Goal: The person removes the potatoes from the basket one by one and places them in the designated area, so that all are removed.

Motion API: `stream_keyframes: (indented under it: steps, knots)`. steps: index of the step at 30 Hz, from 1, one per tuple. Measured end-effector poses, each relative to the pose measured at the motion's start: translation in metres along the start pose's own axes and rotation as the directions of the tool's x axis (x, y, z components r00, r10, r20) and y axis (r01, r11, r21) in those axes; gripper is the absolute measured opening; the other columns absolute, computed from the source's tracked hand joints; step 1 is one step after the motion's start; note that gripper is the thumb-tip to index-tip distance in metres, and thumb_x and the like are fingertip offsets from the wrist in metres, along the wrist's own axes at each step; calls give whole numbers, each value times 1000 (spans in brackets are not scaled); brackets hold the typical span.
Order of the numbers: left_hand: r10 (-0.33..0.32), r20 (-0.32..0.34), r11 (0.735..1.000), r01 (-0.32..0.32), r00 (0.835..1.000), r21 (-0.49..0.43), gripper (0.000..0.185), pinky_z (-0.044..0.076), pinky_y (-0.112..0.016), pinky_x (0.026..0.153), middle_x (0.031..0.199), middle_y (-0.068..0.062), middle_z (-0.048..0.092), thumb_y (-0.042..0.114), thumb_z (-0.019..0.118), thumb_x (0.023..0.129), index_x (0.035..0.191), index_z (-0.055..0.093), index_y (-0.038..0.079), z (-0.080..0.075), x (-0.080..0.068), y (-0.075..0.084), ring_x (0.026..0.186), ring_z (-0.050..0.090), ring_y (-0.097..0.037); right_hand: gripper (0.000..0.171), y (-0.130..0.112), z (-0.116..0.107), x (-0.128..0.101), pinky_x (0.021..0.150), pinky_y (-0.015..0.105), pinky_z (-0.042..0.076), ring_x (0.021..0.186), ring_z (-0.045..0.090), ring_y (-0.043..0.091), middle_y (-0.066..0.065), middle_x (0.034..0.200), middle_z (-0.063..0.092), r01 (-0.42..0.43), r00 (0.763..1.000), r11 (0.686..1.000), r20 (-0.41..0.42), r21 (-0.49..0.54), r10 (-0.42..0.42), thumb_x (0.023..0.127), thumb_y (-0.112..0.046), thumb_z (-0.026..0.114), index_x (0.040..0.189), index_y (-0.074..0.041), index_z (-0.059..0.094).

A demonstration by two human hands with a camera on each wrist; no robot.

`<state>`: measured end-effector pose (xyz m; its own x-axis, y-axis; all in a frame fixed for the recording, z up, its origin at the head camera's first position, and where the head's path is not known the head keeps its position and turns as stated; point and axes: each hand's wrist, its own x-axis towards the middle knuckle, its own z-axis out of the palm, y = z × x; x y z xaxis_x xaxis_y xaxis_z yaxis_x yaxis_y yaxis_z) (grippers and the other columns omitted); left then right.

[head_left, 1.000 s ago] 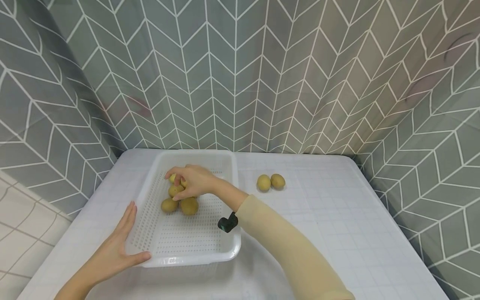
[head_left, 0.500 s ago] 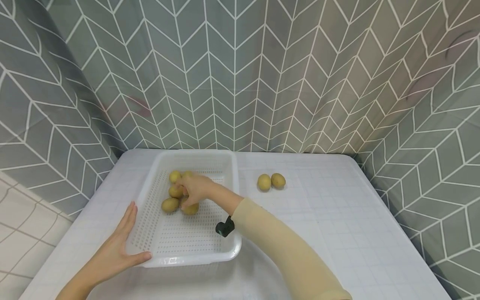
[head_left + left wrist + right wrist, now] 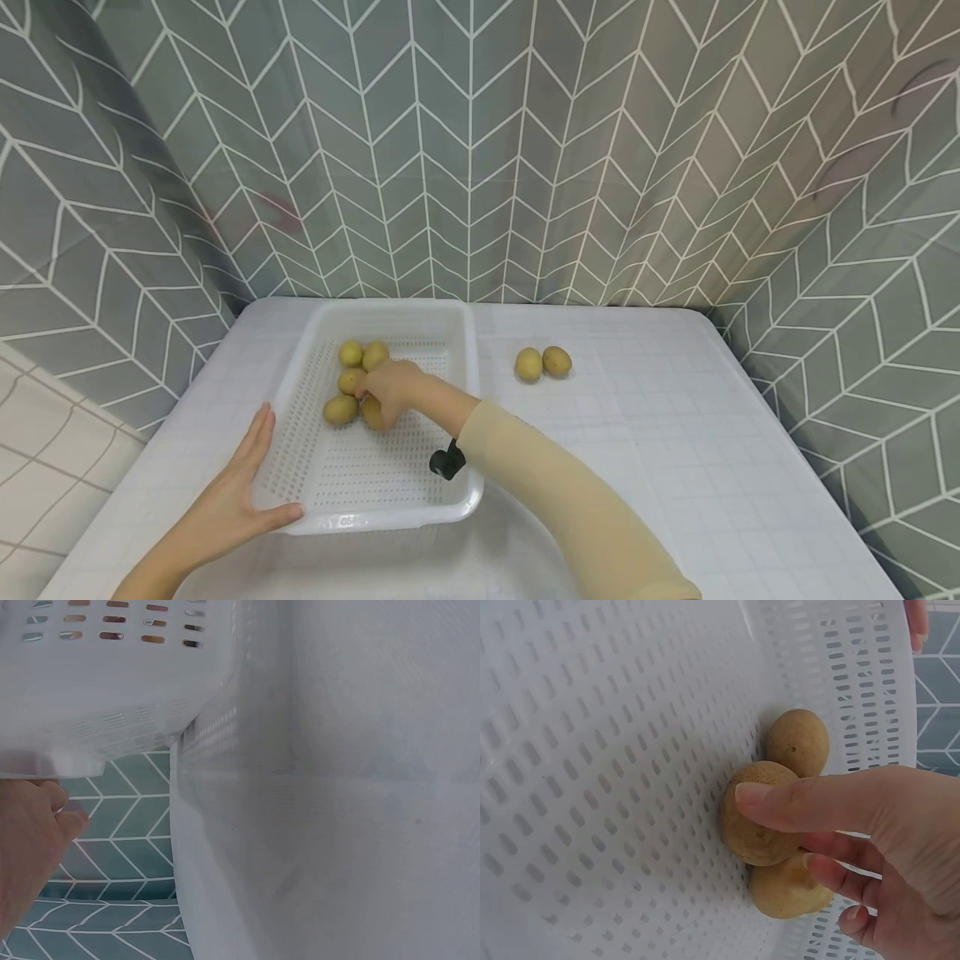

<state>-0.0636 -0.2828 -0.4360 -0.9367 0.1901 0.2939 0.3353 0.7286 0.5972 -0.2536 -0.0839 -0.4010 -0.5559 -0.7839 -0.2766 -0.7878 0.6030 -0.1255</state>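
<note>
A white perforated tray [image 3: 461, 358] holds several small yellow-brown potatoes. My right hand [image 3: 369, 400] reaches into it and grips one potato [image 3: 372, 414] among the near ones. In the right wrist view, the thumb [image 3: 795, 802] lies across that potato [image 3: 751, 841], with fingers curled under it. Another potato [image 3: 798, 741] and a third [image 3: 784, 894] touch it. My left hand [image 3: 240, 487] lies flat against the tray's near left corner, thumb on the front rim. The left wrist view shows the tray's underside [image 3: 112, 682] and the hand's edge [image 3: 30, 847].
Two more potatoes [image 3: 528, 364] [image 3: 556, 360] lie side by side on the white table [image 3: 675, 433], right of the tray. Two potatoes [image 3: 349, 352] [image 3: 375, 354] sit at the tray's far end. Grey chevron-patterned walls close in behind and on both sides.
My right hand drew back from the far potatoes toward the near ones, uncovering two at the far end, and closed round a nearer potato. The left hand stayed put.
</note>
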Motion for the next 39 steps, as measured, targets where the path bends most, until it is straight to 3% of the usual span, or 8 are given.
stream_keyframes:
  steps: [5,10,17,23,28,31,35,39]
  knots:
    - [5,-3,1000,-5,1000,3,126,2,-3,98,161,-10,-7,25,87,64,154,0,6,0,0,0,142,-3,-9,62,-4,2,0,73,23,47,99,53,8,-11,115,59,-8,1000,997,0,-81,8,68,-16,82,126,-29,63]
    - [13,-3,1000,-13,1000,3,126,2,-2,98,161,-10,-7,24,87,64,154,0,6,0,0,0,139,-4,-1,49,-8,4,2,70,22,46,89,53,8,-10,106,58,13,1000,985,0,-170,-13,70,-20,82,114,-28,65]
    - [16,-6,1000,-16,1000,4,127,1,-3,98,161,-10,-6,25,87,64,154,0,5,1,0,-1,140,-3,-4,38,-12,5,2,64,21,46,78,51,8,-9,88,55,40,999,970,1,-238,-41,67,-21,84,97,-26,61]
    - [25,-11,1000,-25,1000,11,126,1,-3,99,161,-10,-6,24,87,64,154,1,4,1,0,-2,139,-4,1,35,-14,6,-1,63,21,44,75,49,8,-12,87,54,58,998,961,-5,-271,-61,69,-28,79,101,-27,63]
    - [25,-11,1000,-25,1000,7,126,1,-4,99,161,-11,-6,24,87,64,154,1,4,1,0,-2,140,-4,-1,24,-13,4,1,58,21,43,71,49,6,-11,78,53,59,994,967,-77,-246,-80,69,-34,76,85,-27,60]
    - [18,-4,1000,-18,1000,4,126,0,-4,99,161,-11,-6,24,87,64,154,0,5,1,0,-3,143,-4,-9,31,-12,0,1,62,21,43,76,49,5,-14,80,54,58,987,981,-139,-184,-85,67,-40,78,91,-29,62]
    - [17,-1,1000,-17,1000,13,126,0,-5,99,161,-11,-7,25,86,65,154,0,6,1,-1,-3,146,-1,-24,51,-10,-9,0,67,20,42,86,49,5,-15,92,58,59,969,991,-232,-120,-86,66,-49,80,110,-28,66]
    - [24,-6,1000,-24,1000,14,126,0,-5,99,161,-10,-7,25,86,65,154,0,5,1,-1,-3,145,-2,-18,65,-7,-24,-3,72,20,42,89,50,6,-13,99,60,61,935,993,-343,-99,-92,67,-56,78,119,-21,64]
